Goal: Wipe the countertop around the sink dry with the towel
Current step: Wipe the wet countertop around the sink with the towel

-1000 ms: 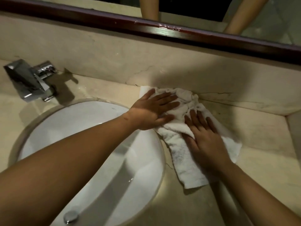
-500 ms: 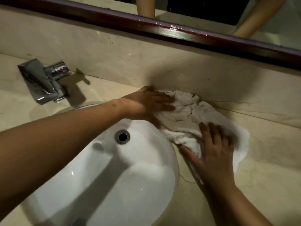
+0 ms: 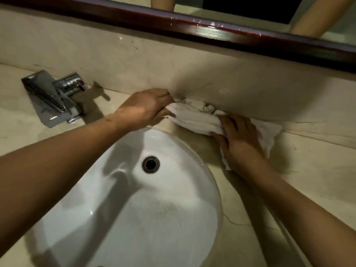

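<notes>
Towel [image 3: 194, 117], white and bunched, was seen lying on the countertop [image 3: 308, 180] just behind the sink [image 3: 173, 199], off its far right rim, and was pushed against the foot of the backsplash [image 3: 212, 78]. The end nearest the sink's middle was gripped by the left hand [image 3: 143, 109], its fingers curled round the cloth. The part beyond the sink's right rim was held by the right hand [image 3: 238, 137], whose fingers were bent over the gathered folds, with the thumb laid along the near edge. Loose cloth was spread under and past that hand. A chrome faucet [image 3: 52, 97] was set behind the sink's left side. A dark frame [image 3: 192, 26] was mounted above the backsplash, behind the sink.
</notes>
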Demonstrator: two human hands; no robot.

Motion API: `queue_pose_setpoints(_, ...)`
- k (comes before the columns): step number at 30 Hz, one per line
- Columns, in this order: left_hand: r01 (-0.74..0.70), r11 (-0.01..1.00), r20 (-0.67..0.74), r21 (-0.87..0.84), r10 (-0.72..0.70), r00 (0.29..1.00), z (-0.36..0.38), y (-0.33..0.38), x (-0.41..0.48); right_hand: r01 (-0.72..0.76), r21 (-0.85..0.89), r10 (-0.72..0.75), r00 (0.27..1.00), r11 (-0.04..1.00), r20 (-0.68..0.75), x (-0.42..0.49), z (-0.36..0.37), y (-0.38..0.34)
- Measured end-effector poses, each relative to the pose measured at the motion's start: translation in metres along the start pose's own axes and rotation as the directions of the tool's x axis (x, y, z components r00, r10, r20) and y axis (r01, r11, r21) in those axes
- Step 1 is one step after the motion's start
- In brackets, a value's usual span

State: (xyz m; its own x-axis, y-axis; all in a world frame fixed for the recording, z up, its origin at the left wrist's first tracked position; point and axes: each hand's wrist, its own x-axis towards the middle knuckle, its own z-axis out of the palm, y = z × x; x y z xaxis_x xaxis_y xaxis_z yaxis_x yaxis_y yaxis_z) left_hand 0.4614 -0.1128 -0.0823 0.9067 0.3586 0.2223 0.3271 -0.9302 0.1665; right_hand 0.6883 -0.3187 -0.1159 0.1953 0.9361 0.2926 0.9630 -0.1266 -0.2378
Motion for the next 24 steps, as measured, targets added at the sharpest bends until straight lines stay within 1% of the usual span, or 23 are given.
queue_pose_setpoints(1, 0.05, 0.999, 0.012, -0.006, -0.05, 0.999, -0.002, -0.006, -0.005, 0.025, 0.007, -0.025, 1.0, 1.0, -0.006, 0.007, 0.008, -0.005)
queue_pose_setpoints(5, 0.213, 0.974, 0.002, -0.078, -0.214, 0.977, -0.004, -0.02, -0.021, 0.001, 0.06, 0.001, 1.0, 0.998, -0.031, 0.03, 0.021, -0.026)
queue_pose_setpoints(6, 0.261, 0.959, -0.014, -0.111, -0.264, 0.964, -0.003, -0.021, -0.026, -0.023, 0.082, 0.024, 1.0, 0.996, -0.018, 0.036, 0.023, -0.032)
queue_pose_setpoints(8, 0.363, 0.915, -0.047, -0.176, -0.376, 0.925, -0.001, -0.02, -0.032, -0.108, 0.14, 0.101, 0.993, 0.984, 0.054, 0.048, 0.023, -0.044)
queue_pose_setpoints(9, 0.413, 0.892, -0.056, -0.186, -0.429, 0.902, 0.0, -0.018, -0.035, -0.142, 0.166, 0.13, 0.988, 0.976, 0.08, 0.052, 0.022, -0.049)
queue_pose_setpoints(11, 0.483, 0.857, -0.067, -0.181, -0.501, 0.863, 0.0, -0.013, -0.04, -0.162, 0.194, 0.144, 0.984, 0.967, 0.105, 0.057, 0.018, -0.058)
queue_pose_setpoints(14, 0.511, 0.84, -0.08, -0.181, -0.531, 0.844, -0.003, -0.006, -0.051, -0.158, 0.237, 0.099, 0.965, 0.958, 0.244, 0.062, 0.004, -0.061)
queue_pose_setpoints(17, 0.528, 0.815, -0.027, -0.238, -0.549, 0.835, -0.009, 0.0, -0.059, -0.155, 0.299, 0.027, 0.92, 0.942, 0.391, 0.069, -0.011, -0.053)
queue_pose_setpoints(19, 0.517, 0.82, 0.008, -0.244, -0.532, 0.847, -0.012, 0.003, -0.06, -0.192, 0.343, 0.013, 0.886, 0.92, 0.464, 0.069, -0.022, -0.044)
queue_pose_setpoints(22, 0.467, 0.846, 0.041, -0.259, -0.473, 0.88, -0.012, 0.012, -0.057, -0.302, 0.388, 0.053, 0.842, 0.871, 0.537, 0.053, -0.035, -0.029)
queue_pose_setpoints(23, 0.455, 0.844, 0.054, -0.283, -0.46, 0.887, -0.01, 0.014, -0.055, -0.33, 0.395, 0.072, 0.837, 0.858, 0.543, 0.046, -0.037, -0.025)
queue_pose_setpoints(24, 0.442, 0.843, 0.06, -0.307, -0.447, 0.893, -0.008, 0.017, -0.052, -0.324, 0.382, 0.085, 0.847, 0.866, 0.525, 0.039, -0.037, -0.023)
